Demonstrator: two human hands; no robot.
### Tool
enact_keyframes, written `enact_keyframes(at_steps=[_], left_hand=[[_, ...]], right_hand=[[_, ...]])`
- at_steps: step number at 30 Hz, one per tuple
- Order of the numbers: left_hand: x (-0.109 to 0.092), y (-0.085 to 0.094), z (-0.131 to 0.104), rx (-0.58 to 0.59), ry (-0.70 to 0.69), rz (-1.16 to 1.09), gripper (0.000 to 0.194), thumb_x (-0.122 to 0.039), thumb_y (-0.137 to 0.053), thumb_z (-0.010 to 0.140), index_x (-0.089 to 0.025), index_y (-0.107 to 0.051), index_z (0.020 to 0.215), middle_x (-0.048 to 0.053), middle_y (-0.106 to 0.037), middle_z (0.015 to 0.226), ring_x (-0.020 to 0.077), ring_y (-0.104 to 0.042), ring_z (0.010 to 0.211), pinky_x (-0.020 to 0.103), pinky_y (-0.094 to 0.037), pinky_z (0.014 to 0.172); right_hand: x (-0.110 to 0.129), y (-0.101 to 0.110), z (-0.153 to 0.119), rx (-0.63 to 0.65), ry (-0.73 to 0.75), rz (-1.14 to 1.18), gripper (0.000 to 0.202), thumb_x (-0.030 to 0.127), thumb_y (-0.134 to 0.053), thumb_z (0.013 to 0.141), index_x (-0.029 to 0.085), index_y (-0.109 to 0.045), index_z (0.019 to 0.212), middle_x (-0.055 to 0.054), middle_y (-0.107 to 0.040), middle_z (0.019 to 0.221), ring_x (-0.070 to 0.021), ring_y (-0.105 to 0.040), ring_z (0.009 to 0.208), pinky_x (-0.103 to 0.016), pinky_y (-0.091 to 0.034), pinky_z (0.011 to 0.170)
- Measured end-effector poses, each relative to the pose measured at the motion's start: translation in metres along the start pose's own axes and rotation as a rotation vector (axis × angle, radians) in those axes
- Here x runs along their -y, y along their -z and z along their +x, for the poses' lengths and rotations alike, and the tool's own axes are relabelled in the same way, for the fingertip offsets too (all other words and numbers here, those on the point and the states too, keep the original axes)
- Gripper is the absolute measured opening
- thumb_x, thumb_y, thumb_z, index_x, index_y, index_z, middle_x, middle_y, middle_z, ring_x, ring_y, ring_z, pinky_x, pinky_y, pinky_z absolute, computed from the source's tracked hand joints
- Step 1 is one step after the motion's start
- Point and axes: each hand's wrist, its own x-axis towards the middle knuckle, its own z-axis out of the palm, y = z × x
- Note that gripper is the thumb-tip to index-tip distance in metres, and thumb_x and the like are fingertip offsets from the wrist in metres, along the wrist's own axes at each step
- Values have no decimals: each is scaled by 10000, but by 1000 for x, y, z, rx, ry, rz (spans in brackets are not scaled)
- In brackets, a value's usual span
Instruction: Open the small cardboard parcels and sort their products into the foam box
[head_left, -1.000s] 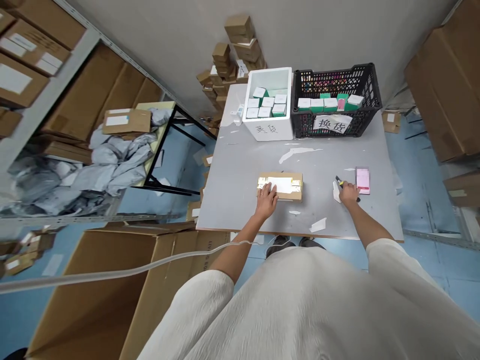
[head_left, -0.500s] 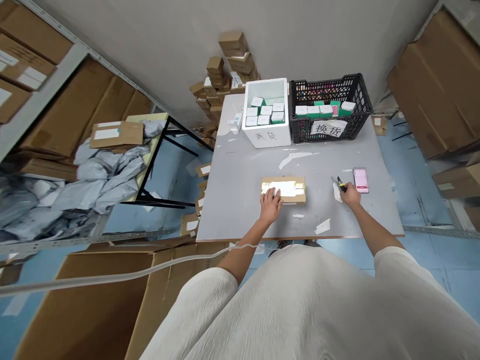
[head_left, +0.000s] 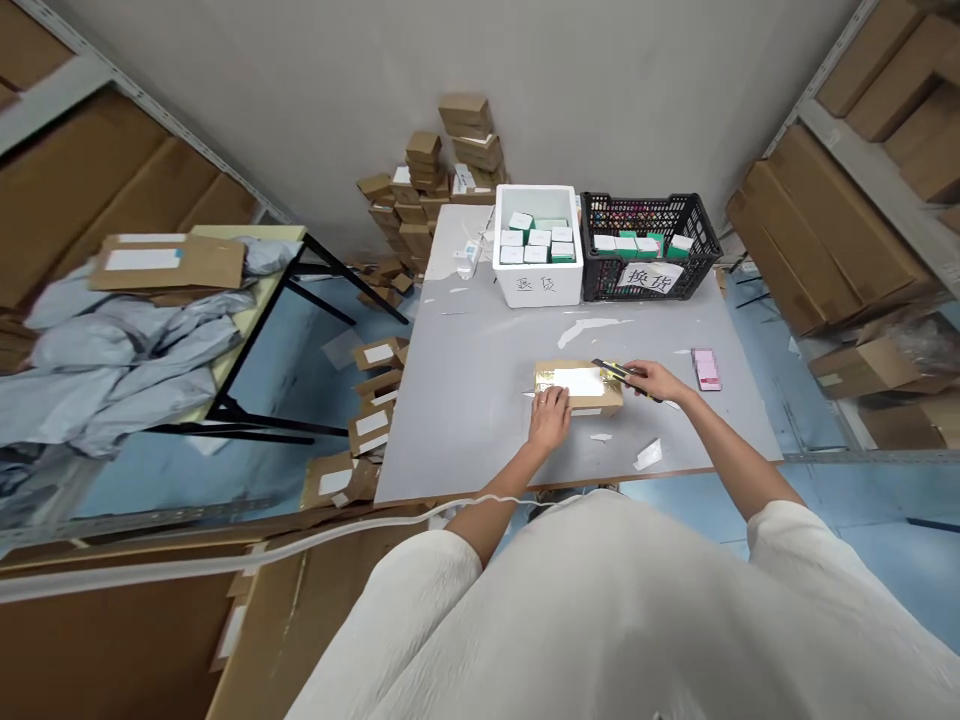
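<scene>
A small brown cardboard box (head_left: 600,398) with shiny tape and a white label on top lies on the grey table. My left hand (head_left: 551,415) rests on the box's near left part, fingers laid over its top edge and apart. Closed around a black and yellow utility knife (head_left: 621,372) is my right hand (head_left: 651,380), just right of the box. The knife's front end reaches over the right end of the box top; whether it touches cannot be made out.
A white foam box (head_left: 538,290) and a black crate (head_left: 637,285), both with green-and-white cartons, stand at the table's back. A pink phone-like item (head_left: 706,369) lies right. Paper scraps (head_left: 648,455) lie near the front edge. A white cable (head_left: 330,533) crosses low left.
My right hand has moved left with the utility knife, from beside the pink item to the box's right end. My left hand stays on the box. The whole view has shifted somewhat.
</scene>
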Motion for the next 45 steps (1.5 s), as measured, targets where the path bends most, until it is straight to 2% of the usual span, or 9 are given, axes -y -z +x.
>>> enact_keyframes(at_steps=[3,5,9,13,17,25,31,37,45], left_hand=[[6,3,-4,-5,-86,-35,556,-211,-466,1031,-201,-560,1579,169,-588,1584,341,-454,1544,548,-330,1306],[10,3,-7,-17,-98,-60,588,-184,-470,1008,-185,-543,1591,179,-582,1589,348,-446,1559,558,-340,1307],[14,2,-9,-36,-99,-131,687,-148,-520,948,-192,-499,1634,181,-586,1587,356,-478,1546,567,-360,1313],[16,1,-9,-30,-149,-172,740,-120,-546,907,-172,-489,1642,176,-571,1621,339,-475,1561,555,-339,1348],[15,0,-10,-9,-170,-178,695,-126,-526,913,-127,-521,1608,187,-558,1635,327,-457,1584,540,-325,1363],[13,-2,-9,-9,-186,-192,700,-127,-548,883,-103,-534,1582,212,-538,1642,334,-434,1601,547,-337,1358],[13,-2,-8,-7,-199,-191,674,-127,-537,894,-92,-544,1567,219,-541,1632,340,-429,1599,554,-335,1357],[13,-4,-9,-11,-190,-207,727,-121,-551,876,-124,-513,1602,209,-537,1637,342,-425,1600,589,-325,1355],[15,-5,-9,-8,-195,-202,702,-127,-553,882,-95,-522,1583,223,-528,1636,339,-416,1605,560,-334,1353]], right_hand=[[28,-22,6,-21,135,-304,350,401,-669,1007,229,-745,1302,-74,-813,1215,-215,-743,964,-296,-583,848],[45,-36,10,-29,178,-545,355,329,-622,1031,223,-724,1354,-90,-798,1295,-247,-736,1084,-319,-554,933],[76,-63,18,7,148,-946,408,317,-566,1079,222,-666,1463,-121,-804,1286,-283,-737,1141,-323,-505,938],[98,-80,24,50,177,-1162,366,331,-551,1095,238,-700,1416,-120,-817,1239,-292,-738,1134,-328,-460,940],[111,-88,29,86,199,-1218,339,326,-537,1098,244,-721,1371,-112,-829,1181,-294,-733,1098,-340,-423,914],[115,-96,33,104,189,-1280,289,302,-510,1101,236,-740,1263,-112,-835,1125,-285,-721,1054,-350,-371,891],[117,-95,34,118,177,-1292,284,293,-513,1101,246,-744,1259,-110,-832,1140,-289,-716,1071,-349,-364,885],[115,-93,38,130,180,-1308,274,288,-514,1112,255,-746,1254,-105,-832,1146,-281,-708,1061,-342,-360,877],[114,-94,42,148,183,-1327,256,287,-520,1126,245,-750,1229,-112,-828,1130,-278,-694,1066,-331,-356,855]])
